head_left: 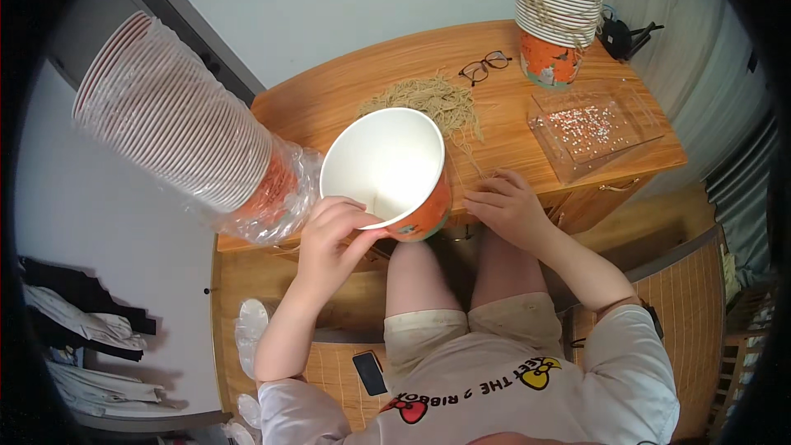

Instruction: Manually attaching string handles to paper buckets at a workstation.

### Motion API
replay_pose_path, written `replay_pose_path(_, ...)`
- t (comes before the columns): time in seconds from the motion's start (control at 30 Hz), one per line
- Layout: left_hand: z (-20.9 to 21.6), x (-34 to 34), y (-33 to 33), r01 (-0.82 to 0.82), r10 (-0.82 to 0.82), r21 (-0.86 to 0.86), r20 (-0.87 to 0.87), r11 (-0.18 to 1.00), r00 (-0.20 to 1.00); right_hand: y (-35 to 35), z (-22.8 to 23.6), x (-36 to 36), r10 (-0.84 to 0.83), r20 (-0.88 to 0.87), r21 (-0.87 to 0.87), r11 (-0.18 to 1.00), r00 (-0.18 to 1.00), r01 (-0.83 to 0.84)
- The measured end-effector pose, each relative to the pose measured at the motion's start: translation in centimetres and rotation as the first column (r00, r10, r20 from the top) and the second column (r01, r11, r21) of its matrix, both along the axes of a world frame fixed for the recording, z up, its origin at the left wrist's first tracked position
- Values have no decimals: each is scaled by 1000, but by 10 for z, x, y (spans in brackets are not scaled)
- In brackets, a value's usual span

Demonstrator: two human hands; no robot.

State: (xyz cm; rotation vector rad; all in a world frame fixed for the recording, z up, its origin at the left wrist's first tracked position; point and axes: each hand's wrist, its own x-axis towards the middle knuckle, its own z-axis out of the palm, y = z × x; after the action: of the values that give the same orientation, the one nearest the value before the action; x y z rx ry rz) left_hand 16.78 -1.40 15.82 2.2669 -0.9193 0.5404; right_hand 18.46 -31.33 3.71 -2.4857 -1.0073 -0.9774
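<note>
Left grip (331,239) is pinching a bucket (386,166), hiding some rim; twine (427,103) is trailing toward right grip (509,208), closure indiscernible.

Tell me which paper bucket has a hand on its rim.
The lone bucket, gripped at its rim by the left hand. The others sit nested: the left stack wrapped in clear plastic, the right stack upright at the back of the desk.

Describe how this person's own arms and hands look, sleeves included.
The left hand and right hand are bare and ungloved, and the forearms are uncovered. The left sleeve and right sleeve are short, loose and whitish, with no visible print.
</note>
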Motion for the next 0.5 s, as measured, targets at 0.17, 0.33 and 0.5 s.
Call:
replay_pose_path(0.17,-14,-8,-14,-156,158,-30,108,987,981,-11,23,-30,54,-13,117,992,998,-52)
replay_pose_path(0.33,-41,-23,-25,-307,357,-195,331,931,873,-44,81,-134,190,-179,72,981,965,-180)
replay_pose_path(0.5,-79,-68,-54,-50,225,-426,373,904,900,-43,89,-142,957,215,515,56,192,-855)
